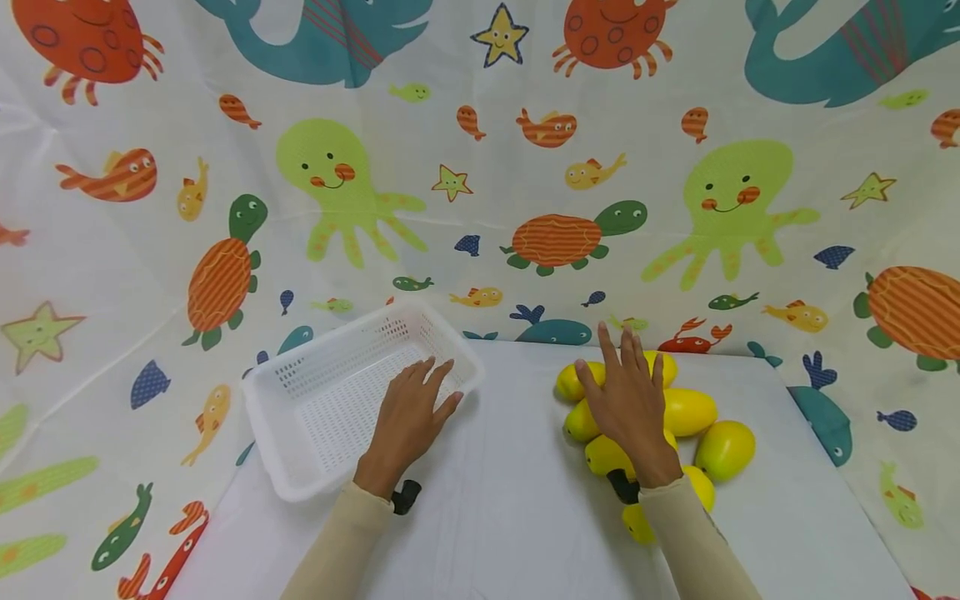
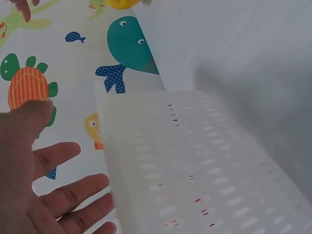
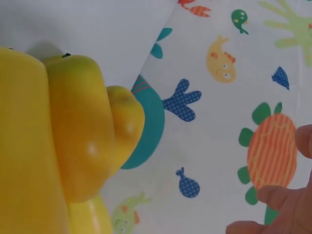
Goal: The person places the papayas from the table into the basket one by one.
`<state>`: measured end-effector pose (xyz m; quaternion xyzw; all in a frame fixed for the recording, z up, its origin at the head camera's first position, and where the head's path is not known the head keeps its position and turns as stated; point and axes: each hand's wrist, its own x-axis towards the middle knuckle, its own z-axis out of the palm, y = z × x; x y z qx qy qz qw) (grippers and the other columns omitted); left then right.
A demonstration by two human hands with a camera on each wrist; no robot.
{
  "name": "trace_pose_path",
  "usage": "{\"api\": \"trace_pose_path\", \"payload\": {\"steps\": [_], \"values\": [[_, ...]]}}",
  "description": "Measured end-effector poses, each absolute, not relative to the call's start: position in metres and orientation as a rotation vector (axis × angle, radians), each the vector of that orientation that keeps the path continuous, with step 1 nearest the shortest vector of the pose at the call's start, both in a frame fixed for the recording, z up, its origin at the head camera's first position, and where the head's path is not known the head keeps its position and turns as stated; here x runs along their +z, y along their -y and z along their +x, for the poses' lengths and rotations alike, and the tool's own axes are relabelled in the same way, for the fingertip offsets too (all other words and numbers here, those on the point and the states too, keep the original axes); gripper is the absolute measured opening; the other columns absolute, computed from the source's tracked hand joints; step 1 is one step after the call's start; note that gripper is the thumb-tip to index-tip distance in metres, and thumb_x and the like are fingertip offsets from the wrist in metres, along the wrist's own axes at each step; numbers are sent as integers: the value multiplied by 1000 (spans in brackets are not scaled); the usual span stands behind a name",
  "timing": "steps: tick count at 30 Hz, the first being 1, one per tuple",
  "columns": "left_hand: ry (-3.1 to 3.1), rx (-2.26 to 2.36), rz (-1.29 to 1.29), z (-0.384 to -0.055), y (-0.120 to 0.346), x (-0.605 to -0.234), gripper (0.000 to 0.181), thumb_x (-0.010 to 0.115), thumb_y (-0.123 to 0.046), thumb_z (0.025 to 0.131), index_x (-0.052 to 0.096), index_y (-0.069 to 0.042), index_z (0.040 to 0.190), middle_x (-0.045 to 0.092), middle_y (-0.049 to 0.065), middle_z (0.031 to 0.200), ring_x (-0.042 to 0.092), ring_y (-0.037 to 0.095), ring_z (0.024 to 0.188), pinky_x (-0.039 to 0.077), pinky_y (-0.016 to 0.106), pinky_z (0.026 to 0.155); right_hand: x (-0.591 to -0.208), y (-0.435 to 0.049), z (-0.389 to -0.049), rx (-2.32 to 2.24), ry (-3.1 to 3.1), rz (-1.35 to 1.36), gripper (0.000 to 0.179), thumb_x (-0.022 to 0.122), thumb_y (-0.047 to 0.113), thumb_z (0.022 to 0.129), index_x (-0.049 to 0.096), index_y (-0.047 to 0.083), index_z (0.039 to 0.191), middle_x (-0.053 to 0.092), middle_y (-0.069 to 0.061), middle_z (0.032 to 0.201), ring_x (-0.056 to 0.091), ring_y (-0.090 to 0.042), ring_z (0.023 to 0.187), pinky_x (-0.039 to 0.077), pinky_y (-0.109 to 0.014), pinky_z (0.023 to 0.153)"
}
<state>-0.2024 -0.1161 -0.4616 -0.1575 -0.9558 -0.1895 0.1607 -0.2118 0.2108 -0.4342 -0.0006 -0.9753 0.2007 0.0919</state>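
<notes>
A white perforated plastic basket (image 1: 285, 450) sits at the left of the table. My left hand (image 1: 408, 412) is over its near right side, fingers spread and holding nothing. In the left wrist view the fingers appear beside the wall of the basket (image 2: 161, 161); whether they touch it I cannot tell. Several yellow mangoes (image 1: 726, 450) lie grouped at the right. Over them is my right hand (image 1: 626, 400), its fingers extended and gripping nothing, and it hides part of the group. The right wrist view shows several of these mangoes (image 3: 80, 126) close up, with fingertips (image 3: 273, 197) apart from them.
A white cloth covers the table (image 1: 517, 500). Behind it hangs a curtain (image 1: 450, 225) printed with sea animals, meeting the table's back edge. Dark straps (image 1: 406, 497) circle both wrists. Bare tabletop lies between basket and mangoes.
</notes>
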Motion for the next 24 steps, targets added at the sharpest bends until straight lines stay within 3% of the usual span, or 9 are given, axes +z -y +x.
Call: {"api": "trace_pose_path", "payload": {"steps": [7, 15, 24], "values": [[2728, -652, -431, -202, 124, -472, 49, 77, -33, 99, 66, -18, 145, 73, 14, 133, 69, 35, 115, 60, 53, 95, -438, -219, -200, 643, 2894, 3, 77, 32, 68, 108, 4, 35, 172, 8, -23, 178, 10, -48, 165, -4, -73, 130], [2749, -768, -448, -200, 132, -478, 42, 81, -22, 95, 72, -16, 135, 78, 9, 115, 74, 29, 102, 63, 47, 83, -439, -233, -183, 680, 2908, -20, 77, 34, 67, 108, 7, 34, 172, 9, -26, 177, 14, -54, 162, -5, -75, 129], [2793, -830, -437, -201, 134, -486, 32, 77, -21, 99, 75, -19, 131, 80, 5, 113, 75, 24, 100, 63, 44, 84, -441, -249, -160, 691, 2914, -81, 78, 36, 65, 109, 6, 33, 172, 11, -30, 176, 17, -57, 160, 0, -79, 127]]}}
